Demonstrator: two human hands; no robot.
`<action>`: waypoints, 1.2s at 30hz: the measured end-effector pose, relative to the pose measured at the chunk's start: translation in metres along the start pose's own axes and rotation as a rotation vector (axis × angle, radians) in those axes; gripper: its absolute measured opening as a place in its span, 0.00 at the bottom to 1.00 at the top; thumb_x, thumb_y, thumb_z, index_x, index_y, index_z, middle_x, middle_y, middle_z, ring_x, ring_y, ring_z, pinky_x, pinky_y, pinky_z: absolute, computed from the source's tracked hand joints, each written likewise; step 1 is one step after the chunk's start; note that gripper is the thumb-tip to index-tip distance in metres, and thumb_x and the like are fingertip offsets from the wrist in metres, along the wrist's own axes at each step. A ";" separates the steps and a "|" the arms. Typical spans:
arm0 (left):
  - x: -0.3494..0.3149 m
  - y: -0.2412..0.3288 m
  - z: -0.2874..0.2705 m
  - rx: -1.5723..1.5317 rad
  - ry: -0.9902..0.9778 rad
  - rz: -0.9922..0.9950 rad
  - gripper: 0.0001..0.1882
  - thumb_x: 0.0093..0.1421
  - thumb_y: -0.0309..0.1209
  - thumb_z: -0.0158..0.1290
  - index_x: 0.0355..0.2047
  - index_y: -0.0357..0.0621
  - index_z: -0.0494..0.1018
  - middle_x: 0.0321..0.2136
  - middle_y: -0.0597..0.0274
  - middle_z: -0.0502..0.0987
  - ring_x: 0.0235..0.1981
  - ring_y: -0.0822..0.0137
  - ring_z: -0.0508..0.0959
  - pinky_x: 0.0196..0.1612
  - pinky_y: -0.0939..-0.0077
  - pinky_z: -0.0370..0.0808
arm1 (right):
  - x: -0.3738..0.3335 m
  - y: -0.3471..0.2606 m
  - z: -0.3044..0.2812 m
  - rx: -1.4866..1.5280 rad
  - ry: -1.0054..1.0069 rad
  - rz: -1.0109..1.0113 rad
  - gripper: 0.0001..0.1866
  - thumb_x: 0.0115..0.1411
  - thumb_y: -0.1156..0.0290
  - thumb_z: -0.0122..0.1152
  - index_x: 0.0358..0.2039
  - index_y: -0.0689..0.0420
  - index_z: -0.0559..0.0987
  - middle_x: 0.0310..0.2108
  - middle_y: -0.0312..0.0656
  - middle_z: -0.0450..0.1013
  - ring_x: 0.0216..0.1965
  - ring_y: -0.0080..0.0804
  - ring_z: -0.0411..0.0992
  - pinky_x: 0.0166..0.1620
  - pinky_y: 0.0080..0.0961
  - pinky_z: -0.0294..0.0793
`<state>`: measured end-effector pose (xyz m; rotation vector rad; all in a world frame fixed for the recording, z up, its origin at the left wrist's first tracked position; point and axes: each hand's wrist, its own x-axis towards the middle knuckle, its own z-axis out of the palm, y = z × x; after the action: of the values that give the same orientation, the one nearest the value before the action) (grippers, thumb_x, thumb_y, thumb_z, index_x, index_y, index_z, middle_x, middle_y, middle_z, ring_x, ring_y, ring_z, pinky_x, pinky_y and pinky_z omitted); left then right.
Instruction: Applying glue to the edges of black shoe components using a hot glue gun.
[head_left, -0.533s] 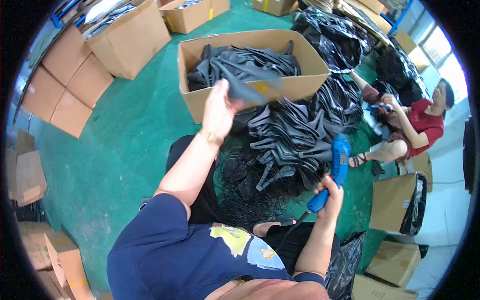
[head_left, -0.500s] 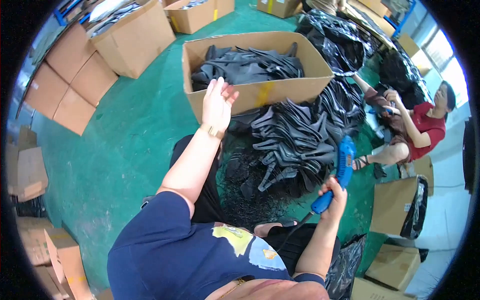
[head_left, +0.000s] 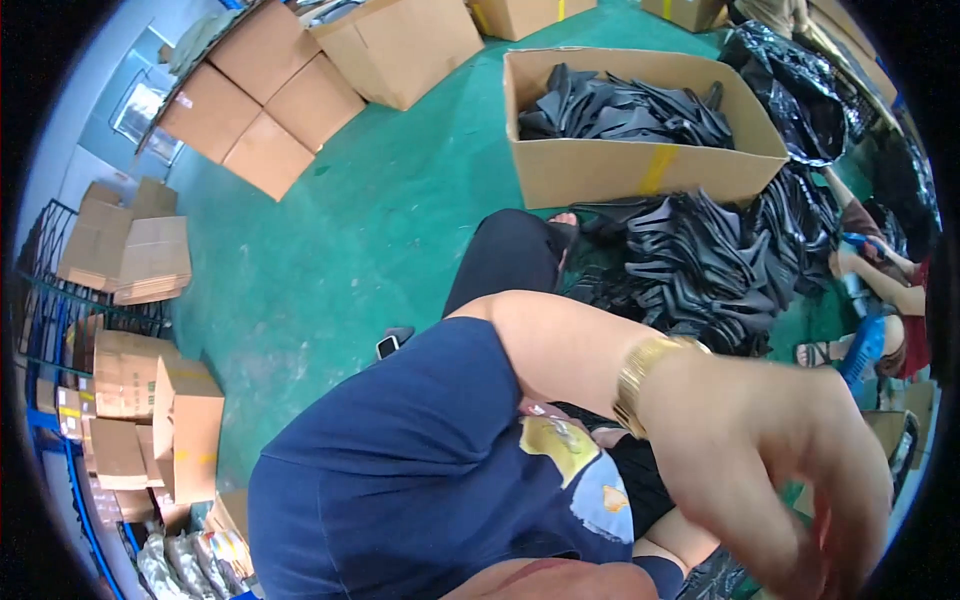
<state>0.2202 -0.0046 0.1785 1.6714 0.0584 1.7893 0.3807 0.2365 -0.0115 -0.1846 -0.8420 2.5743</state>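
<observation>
Gold-banded left hand [head_left: 765, 430] angled rightward, fingers curled down, hold unclear; right hand hidden.

Green floor [head_left: 340, 250]: cardboard boxes [head_left: 590, 178], black pieces [head_left: 700, 260] piled.

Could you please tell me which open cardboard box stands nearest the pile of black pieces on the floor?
The wide box holding black pieces, right beyond the floor pile; the other boxes stand farther off.

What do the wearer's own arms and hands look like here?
The left hand is ungloved, with a gold-coloured band at its wrist; the left sleeve is short and navy. The right sleeve is navy too; the right hand is hidden.
</observation>
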 end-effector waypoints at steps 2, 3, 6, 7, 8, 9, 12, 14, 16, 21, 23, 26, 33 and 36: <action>-0.001 -0.019 0.010 -0.016 -0.011 -0.040 0.08 0.55 0.28 0.57 0.34 0.39 0.78 0.31 0.61 0.78 0.34 0.73 0.77 0.35 0.80 0.72 | -0.006 0.007 0.027 0.022 0.031 -0.123 0.09 0.63 0.70 0.51 0.41 0.58 0.69 0.27 0.34 0.62 0.29 0.21 0.61 0.32 0.17 0.67; -0.001 -0.031 0.015 -0.044 -0.019 -0.053 0.08 0.54 0.28 0.57 0.34 0.39 0.78 0.31 0.61 0.78 0.33 0.72 0.77 0.35 0.80 0.72 | -0.012 0.005 0.035 0.023 0.063 -0.195 0.09 0.62 0.70 0.51 0.41 0.59 0.69 0.27 0.34 0.61 0.28 0.22 0.60 0.31 0.18 0.66; 0.012 -0.052 0.030 -0.111 -0.061 -0.056 0.08 0.54 0.28 0.57 0.34 0.38 0.78 0.31 0.60 0.78 0.33 0.72 0.77 0.35 0.80 0.72 | -0.027 -0.005 0.045 0.048 0.045 -0.329 0.08 0.62 0.73 0.51 0.40 0.61 0.66 0.27 0.35 0.60 0.26 0.23 0.58 0.29 0.20 0.67; 0.010 -0.050 0.037 -0.129 -0.077 -0.051 0.08 0.54 0.28 0.57 0.34 0.38 0.78 0.31 0.60 0.78 0.33 0.72 0.77 0.35 0.80 0.72 | -0.033 -0.006 0.048 0.055 0.074 -0.361 0.08 0.61 0.74 0.51 0.40 0.61 0.66 0.27 0.36 0.59 0.26 0.23 0.58 0.29 0.20 0.66; 0.010 -0.053 0.040 -0.165 -0.095 -0.060 0.08 0.54 0.28 0.57 0.34 0.38 0.77 0.31 0.60 0.78 0.33 0.72 0.77 0.35 0.80 0.72 | -0.038 -0.012 0.044 0.080 0.043 -0.357 0.08 0.61 0.75 0.51 0.40 0.62 0.66 0.26 0.36 0.59 0.26 0.23 0.58 0.29 0.19 0.65; 0.008 -0.060 0.041 -0.217 -0.086 -0.081 0.08 0.54 0.28 0.57 0.34 0.38 0.77 0.31 0.59 0.78 0.33 0.72 0.77 0.35 0.79 0.72 | -0.053 -0.012 0.042 0.114 0.042 -0.341 0.08 0.61 0.75 0.51 0.39 0.62 0.65 0.26 0.36 0.58 0.26 0.23 0.57 0.29 0.19 0.64; 0.006 -0.055 0.042 -0.289 -0.056 -0.119 0.08 0.54 0.28 0.57 0.33 0.37 0.77 0.32 0.59 0.78 0.33 0.72 0.77 0.35 0.79 0.73 | -0.051 -0.021 0.046 0.120 -0.009 -0.312 0.07 0.61 0.75 0.51 0.38 0.59 0.65 0.25 0.34 0.58 0.25 0.23 0.57 0.30 0.20 0.63; 0.002 -0.038 0.049 -0.322 -0.084 -0.114 0.08 0.54 0.28 0.57 0.33 0.37 0.77 0.32 0.58 0.78 0.33 0.72 0.77 0.35 0.79 0.73 | -0.052 -0.029 0.029 0.106 0.019 -0.275 0.06 0.61 0.74 0.51 0.38 0.59 0.66 0.25 0.34 0.58 0.25 0.23 0.57 0.30 0.21 0.63; 0.004 -0.036 0.049 -0.415 -0.135 -0.104 0.09 0.53 0.28 0.57 0.33 0.37 0.77 0.32 0.58 0.78 0.33 0.71 0.77 0.35 0.79 0.73 | -0.068 -0.048 -0.012 0.044 -0.097 -0.211 0.07 0.63 0.69 0.50 0.38 0.57 0.67 0.24 0.32 0.57 0.25 0.23 0.56 0.31 0.22 0.64; 0.004 -0.022 0.055 -0.542 -0.193 -0.107 0.09 0.53 0.28 0.57 0.32 0.36 0.77 0.32 0.57 0.79 0.33 0.71 0.77 0.35 0.79 0.73 | -0.072 -0.057 -0.043 0.000 -0.158 -0.170 0.10 0.64 0.63 0.47 0.39 0.56 0.69 0.24 0.31 0.58 0.25 0.22 0.56 0.31 0.21 0.63; 0.002 -0.023 0.055 -0.584 -0.193 -0.109 0.09 0.53 0.28 0.58 0.32 0.35 0.77 0.32 0.56 0.79 0.33 0.71 0.77 0.35 0.78 0.74 | -0.067 -0.060 -0.050 -0.003 -0.149 -0.147 0.10 0.64 0.63 0.47 0.39 0.56 0.69 0.24 0.31 0.59 0.25 0.22 0.56 0.31 0.21 0.63; -0.004 -0.035 0.057 -0.320 -0.208 0.172 0.09 0.54 0.26 0.56 0.35 0.36 0.76 0.33 0.57 0.78 0.32 0.71 0.77 0.33 0.78 0.74 | -0.056 -0.055 -0.054 -0.011 -0.184 -0.115 0.10 0.64 0.63 0.47 0.39 0.56 0.69 0.25 0.31 0.59 0.26 0.22 0.57 0.32 0.21 0.63; -0.018 -0.005 0.059 0.097 -0.190 0.292 0.10 0.55 0.23 0.55 0.39 0.36 0.75 0.33 0.62 0.77 0.31 0.74 0.76 0.31 0.81 0.73 | -0.051 -0.054 -0.053 0.109 -0.337 -0.039 0.07 0.63 0.68 0.49 0.38 0.57 0.69 0.25 0.32 0.59 0.26 0.23 0.57 0.32 0.21 0.64; -0.029 0.070 0.053 -0.028 -0.141 -0.252 0.10 0.54 0.27 0.57 0.36 0.36 0.76 0.32 0.65 0.77 0.32 0.77 0.76 0.32 0.85 0.72 | -0.068 -0.026 0.014 0.075 -0.028 -0.225 0.07 0.62 0.70 0.50 0.38 0.58 0.68 0.26 0.33 0.59 0.27 0.24 0.57 0.32 0.21 0.64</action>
<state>0.2358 -0.0940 0.1950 1.6849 0.1727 1.4767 0.4478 0.2186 0.0148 -0.0289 -0.7301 2.3968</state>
